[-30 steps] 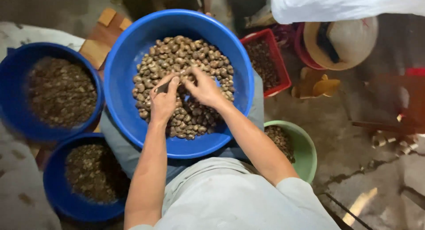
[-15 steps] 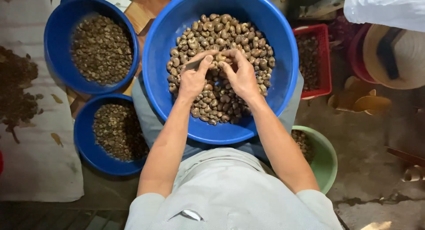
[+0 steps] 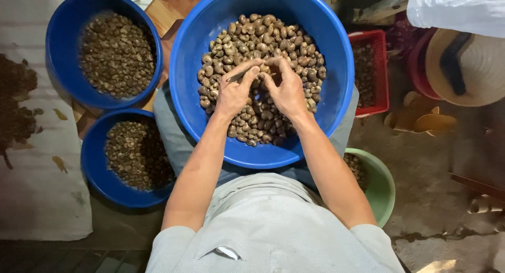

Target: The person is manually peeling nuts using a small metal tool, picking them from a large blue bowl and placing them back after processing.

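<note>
Pinching a single nut (image 3: 265, 69) between the fingers of both hands, you work over the big blue basin (image 3: 336, 57) on your lap. Your left hand (image 3: 233, 94) also grips a thin blade (image 3: 236, 76); your right hand (image 3: 286, 91) closes on the nut, just above the heaped nuts (image 3: 263, 36).
</note>
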